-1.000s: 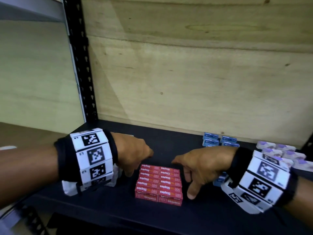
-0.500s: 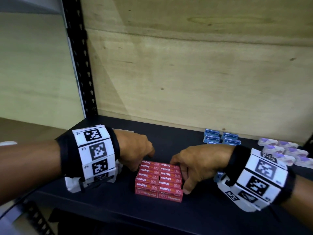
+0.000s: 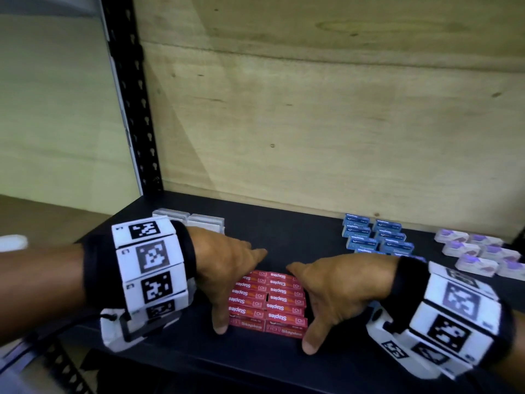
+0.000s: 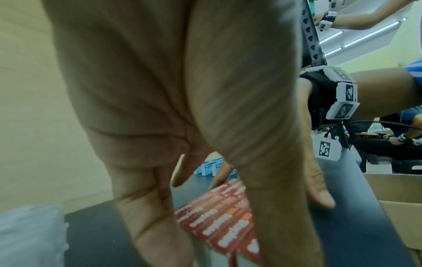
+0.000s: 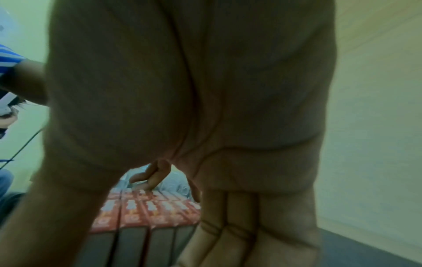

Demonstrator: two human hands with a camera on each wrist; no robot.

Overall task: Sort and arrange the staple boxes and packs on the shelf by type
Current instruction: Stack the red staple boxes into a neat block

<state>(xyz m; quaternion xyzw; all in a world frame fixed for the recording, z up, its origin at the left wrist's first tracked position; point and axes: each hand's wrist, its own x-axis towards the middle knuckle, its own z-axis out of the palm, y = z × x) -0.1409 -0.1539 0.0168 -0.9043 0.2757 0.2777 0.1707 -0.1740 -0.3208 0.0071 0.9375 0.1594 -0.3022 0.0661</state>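
Observation:
A block of red staple boxes [image 3: 268,302] lies flat near the front of the black shelf [image 3: 284,231], in two columns. My left hand [image 3: 224,280] brackets its left side, thumb straight along the left edge and fingers reaching toward the back corner. On the other side my right hand [image 3: 335,288] does the same, its thumb lying down the right edge. Both hands have straight fingers against the block. The red boxes [image 4: 219,222] show between the left hand's fingers, and the red boxes [image 5: 146,211] appear under the right palm.
Blue staple boxes [image 3: 375,237] stand grouped at the back right, white-and-purple packs [image 3: 480,254] further right, clear packs [image 3: 189,220] at the back left. A plywood back panel [image 3: 312,123] and a black upright post [image 3: 133,109] bound the shelf. A cardboard box [image 4: 399,198] sits beyond the front edge.
Both hands went from loosely curled beside the red block to spread flat against its sides, thumbs stretched along the edges. The block has hardly shifted.

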